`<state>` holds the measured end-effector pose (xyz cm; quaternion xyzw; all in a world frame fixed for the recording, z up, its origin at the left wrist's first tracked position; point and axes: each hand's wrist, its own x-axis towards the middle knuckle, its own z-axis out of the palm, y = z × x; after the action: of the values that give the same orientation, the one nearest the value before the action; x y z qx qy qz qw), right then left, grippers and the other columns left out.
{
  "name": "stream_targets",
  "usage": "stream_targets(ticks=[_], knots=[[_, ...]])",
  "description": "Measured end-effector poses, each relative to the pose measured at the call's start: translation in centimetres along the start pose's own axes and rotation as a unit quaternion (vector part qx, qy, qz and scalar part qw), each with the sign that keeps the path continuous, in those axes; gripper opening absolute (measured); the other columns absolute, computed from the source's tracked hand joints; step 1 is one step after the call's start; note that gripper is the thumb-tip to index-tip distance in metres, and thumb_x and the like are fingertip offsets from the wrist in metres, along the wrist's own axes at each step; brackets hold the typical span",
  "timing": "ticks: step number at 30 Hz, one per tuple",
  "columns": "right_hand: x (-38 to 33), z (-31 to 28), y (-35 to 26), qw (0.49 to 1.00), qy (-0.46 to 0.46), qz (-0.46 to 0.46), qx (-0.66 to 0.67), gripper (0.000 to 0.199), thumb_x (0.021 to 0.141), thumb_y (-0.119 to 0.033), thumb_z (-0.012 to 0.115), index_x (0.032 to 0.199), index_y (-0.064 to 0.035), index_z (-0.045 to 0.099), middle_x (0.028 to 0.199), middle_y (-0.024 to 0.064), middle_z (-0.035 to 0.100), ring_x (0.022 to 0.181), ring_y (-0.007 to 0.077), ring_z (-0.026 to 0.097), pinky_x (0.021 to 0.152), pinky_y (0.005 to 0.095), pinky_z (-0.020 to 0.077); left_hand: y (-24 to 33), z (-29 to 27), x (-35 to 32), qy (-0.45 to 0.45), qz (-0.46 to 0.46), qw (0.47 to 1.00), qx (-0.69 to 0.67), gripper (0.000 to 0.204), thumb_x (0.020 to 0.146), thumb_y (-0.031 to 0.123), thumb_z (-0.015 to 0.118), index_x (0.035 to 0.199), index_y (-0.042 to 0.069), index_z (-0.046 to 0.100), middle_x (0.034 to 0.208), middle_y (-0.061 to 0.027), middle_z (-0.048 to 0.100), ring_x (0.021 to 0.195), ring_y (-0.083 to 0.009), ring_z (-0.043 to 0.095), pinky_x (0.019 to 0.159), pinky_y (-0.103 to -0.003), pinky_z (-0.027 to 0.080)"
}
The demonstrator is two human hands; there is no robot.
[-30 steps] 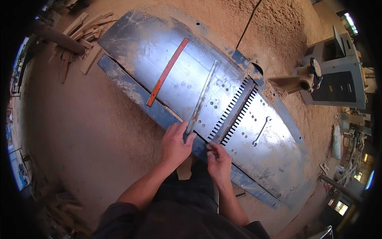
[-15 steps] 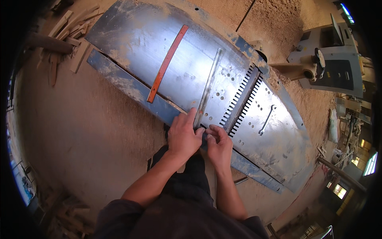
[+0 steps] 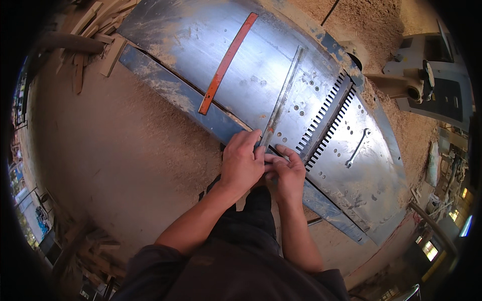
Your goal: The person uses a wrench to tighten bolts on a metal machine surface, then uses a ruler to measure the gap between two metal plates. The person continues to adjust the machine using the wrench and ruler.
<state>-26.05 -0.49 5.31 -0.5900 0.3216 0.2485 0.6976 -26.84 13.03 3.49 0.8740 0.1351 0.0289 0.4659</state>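
A long, narrow grey metal bar (image 3: 284, 95) lies across the steel table of a woodworking planer (image 3: 206, 45). My left hand (image 3: 242, 159) is closed around the bar's near end at the table's front edge, its index finger along the side. Against it, my right hand (image 3: 288, 169) has its fingers bent and pinched together just beyond that end. Whatever sits between the right fingertips is hidden. To the right of the bar runs the planer's toothed cutter opening (image 3: 327, 118). An open-ended wrench (image 3: 358, 148) rests on the table farther right.
An orange-red strip (image 3: 228, 63) lies across the table left of the bar. Sawdust (image 3: 364, 30) heaps behind the machine, near a grey cabinet machine (image 3: 437, 95). Wood offcuts (image 3: 95, 25) are piled at the far left. A bluish ledge (image 3: 170, 90) edges the table's front.
The view has shifted, so the table sits farther right and higher. Both hands stay at the bar's near end, and the right fingers have bent in closer to the left hand.
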Motion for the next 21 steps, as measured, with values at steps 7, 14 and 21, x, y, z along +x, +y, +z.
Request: stream_targets(ticks=[7, 14, 21], knots=[[-0.1, 0.3, 1.2, 0.999, -0.005, 0.016, 0.031, 0.035, 0.096, 0.002, 0.058, 0.131, 0.0086, 0.056, 0.095, 0.0077, 0.074, 0.071, 0.0084, 0.061, 0.062, 0.0221, 0.0479, 1.1, 0.8, 0.3, -0.008, 0.02, 0.999, 0.048, 0.041, 0.079, 0.001, 0.076, 0.118, -0.003, 0.067, 0.102, -0.0169, 0.065, 0.096, -0.0381, 0.063, 0.083, -0.046, 0.053], [-2.1, -3.0, 1.3, 1.0, 0.002, 0.017, 0.001, 0.032, 0.097, 0.003, 0.056, 0.129, 0.0066, 0.059, 0.097, 0.0091, 0.073, 0.074, 0.0112, 0.065, 0.065, 0.023, 0.0495, 1.8, 1.9, 0.3, -0.039, 0.064, 0.986, 0.152, 0.047, 0.078, 0.001, 0.073, 0.123, 0.0, 0.063, 0.097, -0.0156, 0.056, 0.093, -0.0379, 0.06, 0.081, -0.048, 0.052], [-1.8, -3.4, 2.6, 0.997, -0.063, -0.025, -0.03, 0.028, 0.095, 0.005, 0.057, 0.122, 0.0046, 0.063, 0.094, 0.0071, 0.073, 0.074, 0.0103, 0.065, 0.061, 0.0226, 0.0458, 2.7, 2.9, 0.3, -0.03, 0.074, 0.969, 0.236, 0.055, 0.075, -0.003, 0.067, 0.13, 0.0, 0.06, 0.093, -0.0169, 0.056, 0.085, -0.0388, 0.061, 0.075, -0.049, 0.053]])
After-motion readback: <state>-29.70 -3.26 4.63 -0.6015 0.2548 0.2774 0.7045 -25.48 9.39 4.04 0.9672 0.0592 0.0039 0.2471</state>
